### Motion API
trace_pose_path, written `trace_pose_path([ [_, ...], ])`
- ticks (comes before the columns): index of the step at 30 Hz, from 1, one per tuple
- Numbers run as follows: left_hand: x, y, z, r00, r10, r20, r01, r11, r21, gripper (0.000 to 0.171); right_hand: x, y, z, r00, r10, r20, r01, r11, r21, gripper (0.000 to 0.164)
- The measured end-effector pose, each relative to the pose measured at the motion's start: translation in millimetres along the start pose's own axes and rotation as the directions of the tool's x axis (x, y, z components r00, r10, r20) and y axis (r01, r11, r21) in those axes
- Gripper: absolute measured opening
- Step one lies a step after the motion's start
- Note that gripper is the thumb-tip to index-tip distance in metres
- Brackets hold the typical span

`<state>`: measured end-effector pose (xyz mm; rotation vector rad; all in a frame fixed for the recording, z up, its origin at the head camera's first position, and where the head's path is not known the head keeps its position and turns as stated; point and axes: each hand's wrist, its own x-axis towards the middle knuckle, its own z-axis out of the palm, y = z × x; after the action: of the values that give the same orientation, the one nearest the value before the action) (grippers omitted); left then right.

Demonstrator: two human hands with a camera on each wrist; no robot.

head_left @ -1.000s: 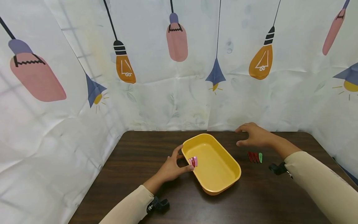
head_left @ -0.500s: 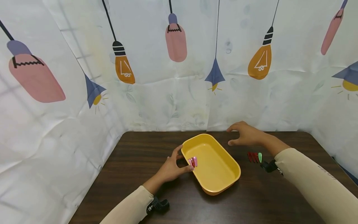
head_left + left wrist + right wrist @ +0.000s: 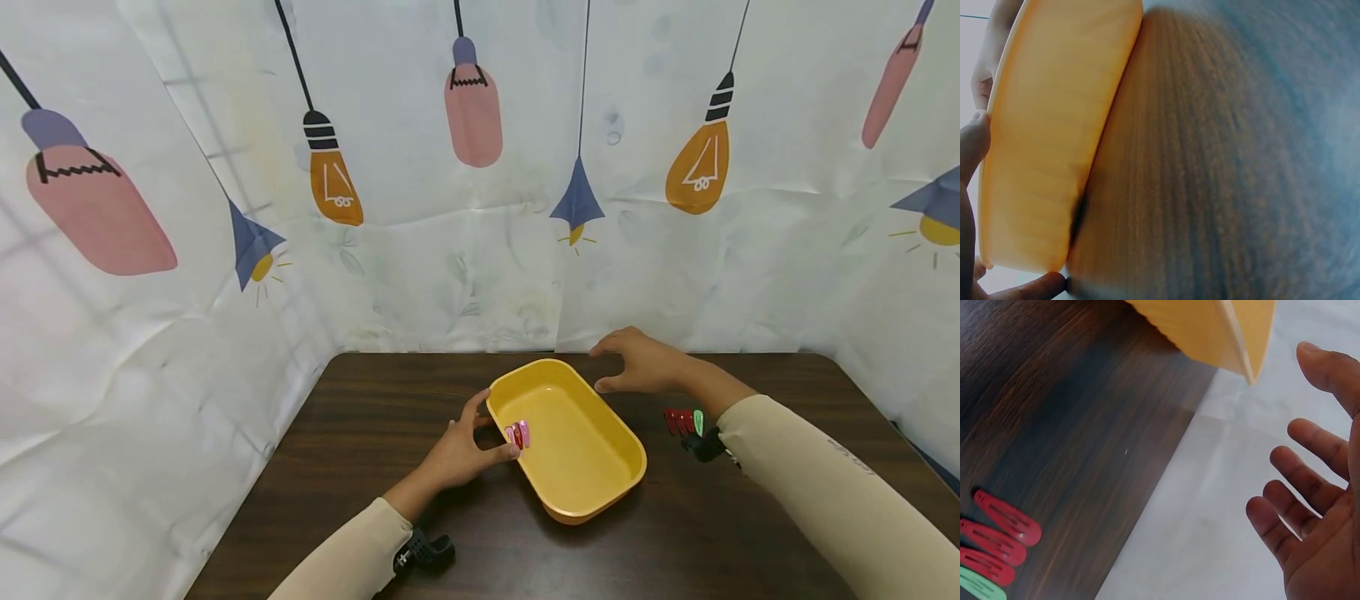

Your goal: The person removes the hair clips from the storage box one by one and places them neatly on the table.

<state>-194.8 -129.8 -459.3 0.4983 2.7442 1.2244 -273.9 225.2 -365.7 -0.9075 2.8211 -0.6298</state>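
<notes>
A yellow plastic tub (image 3: 577, 454) stands on the dark table. My left hand (image 3: 463, 450) holds its left corner, thumb on the rim and fingers round the far end; in the left wrist view the thumb (image 3: 974, 140) lies at the rim. Inside the tub by that thumb are pink and red snap hair clips (image 3: 518, 433). To the right of the tub, three red snap hair clips (image 3: 679, 422) and a green hair clip (image 3: 698, 422) lie in a row. My right hand (image 3: 641, 362) hovers beside the tub's far right rim, fingers spread and holding nothing, apart from the tub (image 3: 1222, 331).
The brown wood-grain table (image 3: 360, 442) ends against a white curtain (image 3: 420, 275) printed with lamps and bulbs. Black wrist cameras (image 3: 431, 552) sit under both sleeves; the right one partly overlaps the clip row in the head view.
My right hand has moved left, from above the clip row toward the tub's far right rim. The left hand, tub and clips stay where they were.
</notes>
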Motion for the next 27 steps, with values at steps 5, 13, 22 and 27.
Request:
trace_pose_path([
  [5, -0.1, -1.2, 0.3, 1.0, -0.003, 0.002, 0.003, 1.0, 0.007, 0.107, 6, -6, 3, 1.0, -0.01, -0.004, 0.01, 1.0, -0.008, 0.057],
  [13, 0.4, -1.1, 0.1, 1.0, -0.005, 0.003, 0.005, 1.0, 0.0, 0.108, 15, -15, 7, 1.0, -0.014, 0.005, 0.014, 1.0, -0.018, 0.056],
  [22, 0.8, -1.1, 0.7, 1.0, -0.006, 0.002, 0.006, 1.0, -0.003, 0.107, 26, -24, 13, 0.998, -0.056, 0.011, 0.056, 0.998, -0.023, 0.055],
  [27, 0.7, -0.5, 0.1, 1.0, -0.007, 0.004, 0.007, 1.0, -0.011, 0.107, 31, -29, 18, 0.997, -0.077, 0.018, 0.077, 0.997, -0.017, 0.053],
])
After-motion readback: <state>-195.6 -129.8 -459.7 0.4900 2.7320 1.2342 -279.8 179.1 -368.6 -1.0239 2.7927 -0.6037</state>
